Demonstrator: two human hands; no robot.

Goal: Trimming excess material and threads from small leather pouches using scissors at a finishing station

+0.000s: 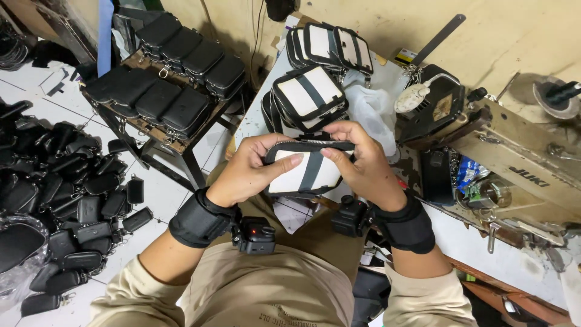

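Pouch of white cloth with black binding, a black strap down its middle and a zip along its top edge sits between the two hands, held up in front of the person's chest and clear of any surface. The left hand clasps its left end, thumb laid across the white face and fingers curled behind; the right hand grips the right end the same way, thumb on the front near the strap, fingers wrapped over the zip edge. It looks light and soft, likely to fold or buckle under a pinch, so the bound edges and corners seem the firmest places to take hold, while the white panels may mark easily. Just beyond the fingertips stands a stack of similar white pouches, and further out from them a second row of the same. Right of the right hand lies a sewing machine on a worn table. Far left of the left hand, a low rack carries black pouches, and more black ones are heaped on the tiled floor.
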